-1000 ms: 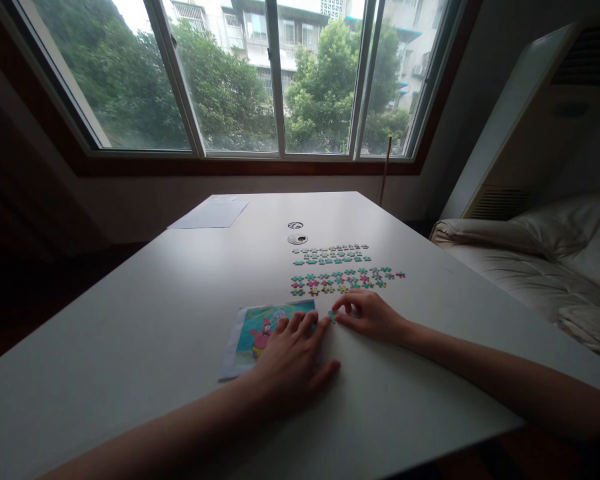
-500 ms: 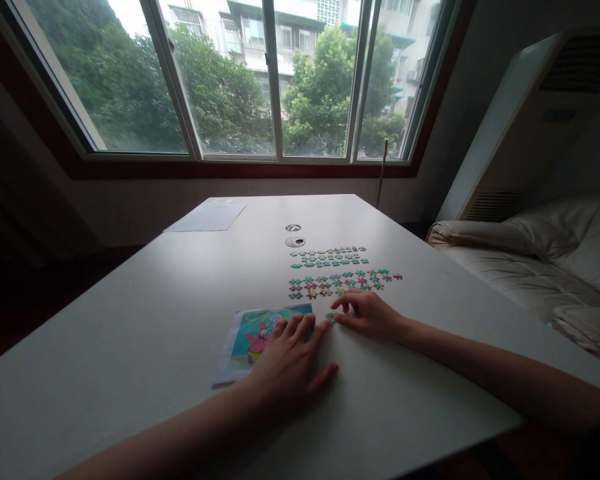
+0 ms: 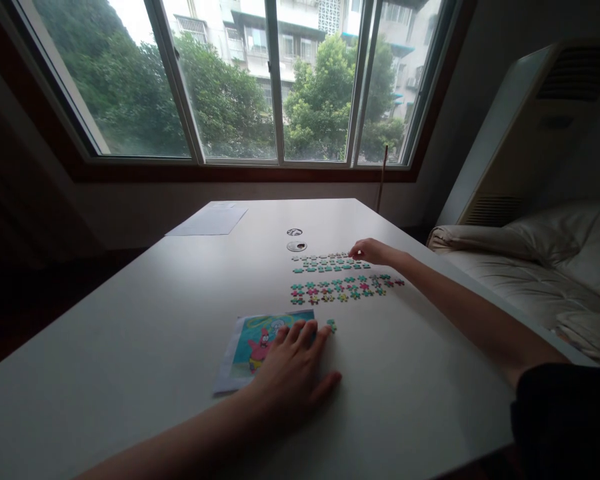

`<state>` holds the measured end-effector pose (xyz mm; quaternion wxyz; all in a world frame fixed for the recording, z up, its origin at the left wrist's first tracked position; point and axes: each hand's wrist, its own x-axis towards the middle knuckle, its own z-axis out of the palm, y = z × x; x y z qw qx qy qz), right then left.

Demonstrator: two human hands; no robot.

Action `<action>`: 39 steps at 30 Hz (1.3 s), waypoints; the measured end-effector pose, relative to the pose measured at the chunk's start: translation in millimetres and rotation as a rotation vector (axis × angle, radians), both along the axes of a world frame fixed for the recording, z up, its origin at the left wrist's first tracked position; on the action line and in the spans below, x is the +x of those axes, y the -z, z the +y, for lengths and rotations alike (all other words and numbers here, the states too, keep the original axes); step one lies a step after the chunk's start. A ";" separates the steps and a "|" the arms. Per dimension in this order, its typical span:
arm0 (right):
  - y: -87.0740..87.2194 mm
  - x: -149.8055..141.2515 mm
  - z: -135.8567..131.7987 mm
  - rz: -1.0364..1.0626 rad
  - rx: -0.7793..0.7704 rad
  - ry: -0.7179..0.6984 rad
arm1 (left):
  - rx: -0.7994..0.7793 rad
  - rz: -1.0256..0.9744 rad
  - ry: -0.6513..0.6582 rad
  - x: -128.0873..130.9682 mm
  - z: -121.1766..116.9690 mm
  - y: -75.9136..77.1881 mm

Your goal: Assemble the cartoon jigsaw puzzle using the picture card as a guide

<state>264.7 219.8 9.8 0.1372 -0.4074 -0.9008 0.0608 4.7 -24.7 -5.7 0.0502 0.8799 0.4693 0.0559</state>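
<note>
My left hand (image 3: 297, 363) lies flat with its fingers spread, over the right part of a printed cartoon picture sheet (image 3: 250, 343). Just past its index fingertip is a small joined bit of green jigsaw pieces (image 3: 332, 326). My right hand (image 3: 373, 252) is stretched out to the right end of the farthest row of jigsaw pieces (image 3: 323, 257). Its thumb and fingers are bent together in a pinch at that row; whatever is between them is hidden. Nearer rows of coloured jigsaw pieces (image 3: 340, 290), green, pink and yellow, lie between my two hands.
Two round black-and-white discs (image 3: 297, 247) sit beyond the rows on the white table (image 3: 130, 333). A white paper sheet (image 3: 207, 220) lies at the far left corner. To the right stands a pale leather sofa (image 3: 500, 253); a window (image 3: 240, 80) is behind the table.
My right hand has left the green pieces near my left hand and moved away from me to the farthest row, its fingers now pinched. My left hand has stayed on the picture.
</note>
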 end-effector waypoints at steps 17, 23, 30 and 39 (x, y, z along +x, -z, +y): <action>-7.2 -13.3 2.4 0.019 -0.071 0.004 | 0.004 -0.014 0.002 -0.5 -1.4 -1.6; -15.5 -28.4 -76.2 0.201 -0.071 -0.074 | 0.000 -0.014 0.000 -0.4 -1.5 -1.2; 5.1 -40.8 -159.9 0.370 -0.350 -0.083 | 0.003 -0.001 0.003 0.7 0.4 -0.5; 7.5 -19.5 -158.6 0.229 -0.180 -0.158 | 0.014 0.007 0.003 1.8 -1.1 -1.5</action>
